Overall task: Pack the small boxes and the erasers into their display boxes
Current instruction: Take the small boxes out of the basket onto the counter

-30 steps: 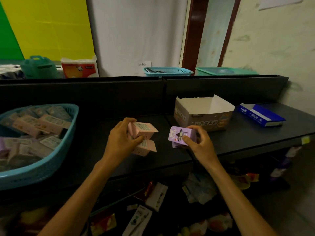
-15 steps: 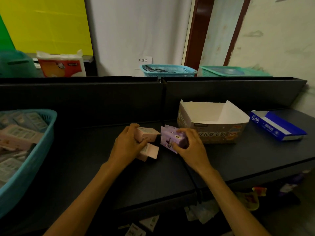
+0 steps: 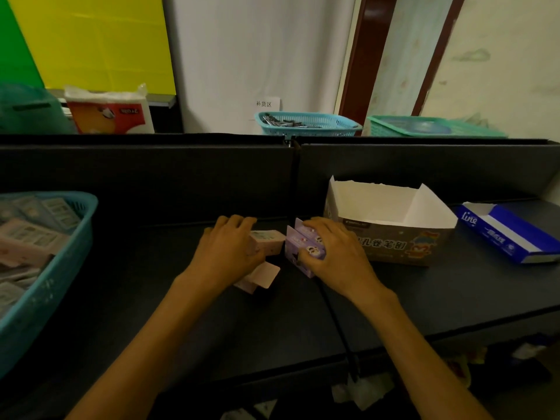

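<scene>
Head view, contents as I log them.

Left hand (image 3: 225, 253): fingers curled over pink small boxes (image 3: 268, 241), gripping them low over the black shelf (image 3: 188, 313); one pink box with an open flap pokes out below the palm.

Right hand (image 3: 333, 256): clasping purple small boxes (image 3: 306, 248), just beside the pink ones and right in front of the display box (image 3: 391, 237).

Display box: open-topped, white inside, nothing visible in it from here.

Blue basket (image 3: 45, 286): far left, holding more small boxes.

Blue carton (image 3: 509, 234): far right on the shelf.

Behind the divider I see a teal basket (image 3: 306, 124), a green basket (image 3: 433, 127) and a tissue pack (image 3: 110, 112).
</scene>
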Available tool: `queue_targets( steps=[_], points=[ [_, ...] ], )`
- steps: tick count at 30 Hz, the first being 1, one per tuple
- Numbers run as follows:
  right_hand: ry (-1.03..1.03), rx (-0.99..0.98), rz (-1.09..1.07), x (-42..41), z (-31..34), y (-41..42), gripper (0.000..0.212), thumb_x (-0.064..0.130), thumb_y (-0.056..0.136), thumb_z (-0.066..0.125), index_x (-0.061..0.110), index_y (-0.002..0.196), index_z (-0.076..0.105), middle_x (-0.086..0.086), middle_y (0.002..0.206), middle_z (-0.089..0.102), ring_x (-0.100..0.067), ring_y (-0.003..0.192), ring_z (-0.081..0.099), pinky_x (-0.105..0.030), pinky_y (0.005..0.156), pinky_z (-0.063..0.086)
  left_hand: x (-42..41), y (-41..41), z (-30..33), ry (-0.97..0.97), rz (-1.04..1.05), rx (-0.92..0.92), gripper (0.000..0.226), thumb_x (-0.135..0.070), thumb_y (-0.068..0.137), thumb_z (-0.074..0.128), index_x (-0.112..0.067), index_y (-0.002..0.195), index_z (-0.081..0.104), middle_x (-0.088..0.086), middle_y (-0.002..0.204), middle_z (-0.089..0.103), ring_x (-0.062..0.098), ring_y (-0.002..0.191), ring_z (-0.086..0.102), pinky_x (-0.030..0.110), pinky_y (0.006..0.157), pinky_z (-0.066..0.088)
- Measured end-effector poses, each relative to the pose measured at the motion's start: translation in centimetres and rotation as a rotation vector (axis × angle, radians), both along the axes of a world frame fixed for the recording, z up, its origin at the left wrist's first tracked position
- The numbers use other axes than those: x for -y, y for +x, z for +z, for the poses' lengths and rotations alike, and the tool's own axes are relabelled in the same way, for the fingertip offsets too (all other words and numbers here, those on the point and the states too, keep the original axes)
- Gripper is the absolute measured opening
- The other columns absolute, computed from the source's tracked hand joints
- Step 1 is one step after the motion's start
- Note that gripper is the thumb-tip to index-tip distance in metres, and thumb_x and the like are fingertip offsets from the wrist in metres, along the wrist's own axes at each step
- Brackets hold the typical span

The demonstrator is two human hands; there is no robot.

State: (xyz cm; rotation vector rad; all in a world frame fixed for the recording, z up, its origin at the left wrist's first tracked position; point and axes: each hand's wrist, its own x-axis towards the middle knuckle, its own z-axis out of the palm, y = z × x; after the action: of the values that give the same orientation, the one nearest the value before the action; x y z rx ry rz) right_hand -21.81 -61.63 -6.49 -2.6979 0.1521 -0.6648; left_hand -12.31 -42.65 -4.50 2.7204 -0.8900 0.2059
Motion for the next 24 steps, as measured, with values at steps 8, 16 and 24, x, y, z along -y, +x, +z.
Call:
queue_targets(
  steps=[8, 16, 24],
  points=[
    [-0.024, -0.109, 0.107, -0.5, 0.5, -1.2, 0.066, 0.039, 0.085, 0.064, 0.026, 0.143, 0.035, 0.003, 0.148, 0.037, -0.013, 0.134, 0.036, -0.036, 0.112, 0.029, -1.7, -3.0, 0.9, 0.028, 0.1, 0.031, 0.079, -0.05, 0.082, 0.061, -0.028, 0.146, 0.021, -0.001, 0.148, 0.03, 0.021, 0.136, 0.026, 0.043, 0.109, 0.027],
    [-0.074, -0.117, 0.164, -4.5, 1.0, -0.8, 0.064, 0.045, 0.084, 0.064, 0.026, 0.139, 0.04, 0.002, 0.141, 0.044, -0.016, 0.132, 0.038, -0.039, 0.111, 0.033, -8.0, -5.9, 2.0, 0.126, 0.245, 0.035, 0.078, -0.056, 0.083, 0.057, -0.026, 0.147, 0.022, 0.001, 0.147, 0.032, 0.023, 0.135, 0.028, 0.044, 0.107, 0.032],
    [-0.132, -0.123, 0.258, -12.4, 2.6, 1.7, 0.064, 0.045, 0.09, 0.056, 0.027, 0.145, 0.03, 0.003, 0.149, 0.035, -0.014, 0.136, 0.029, -0.032, 0.111, 0.022, -17.6, -5.5, 3.8, 0.092, 0.343, 0.096, 0.075, -0.053, 0.085, 0.056, -0.026, 0.147, 0.023, 0.004, 0.147, 0.032, 0.025, 0.134, 0.031, 0.043, 0.106, 0.034]
  ],
)
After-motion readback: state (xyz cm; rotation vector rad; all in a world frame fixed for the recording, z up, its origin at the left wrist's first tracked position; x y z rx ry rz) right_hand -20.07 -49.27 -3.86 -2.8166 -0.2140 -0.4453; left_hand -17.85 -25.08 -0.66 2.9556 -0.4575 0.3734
